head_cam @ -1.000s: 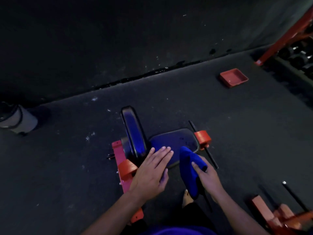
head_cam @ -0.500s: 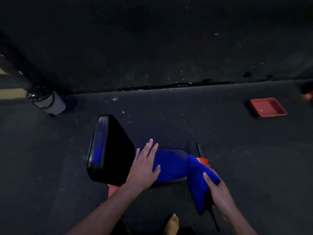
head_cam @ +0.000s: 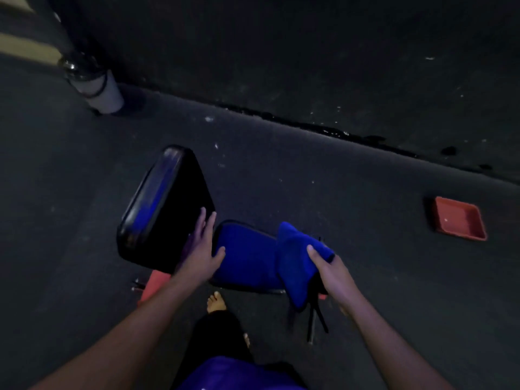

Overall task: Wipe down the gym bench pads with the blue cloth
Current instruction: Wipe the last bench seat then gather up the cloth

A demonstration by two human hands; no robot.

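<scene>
A low gym bench stands on the dark floor, with a raised black back pad (head_cam: 166,209) and a flat seat pad (head_cam: 247,257) that looks blue in this light. My left hand (head_cam: 201,249) lies with straight fingers where the two pads meet, its thumb on the seat pad. My right hand (head_cam: 330,270) grips a folded blue cloth (head_cam: 297,260) at the seat pad's right end. The cloth hangs down over that end. The red frame (head_cam: 154,282) shows only below the back pad.
A red square tray (head_cam: 458,222) lies on the floor at the right. At the upper left a dark post stands in a pale base (head_cam: 100,91). A dark wall runs along the back. My bare foot (head_cam: 216,302) is just in front of the bench.
The view has swung left and closer to the bench. My left hand has slid from the seat pad toward the back pad. My right hand keeps the cloth at the seat's right end.
</scene>
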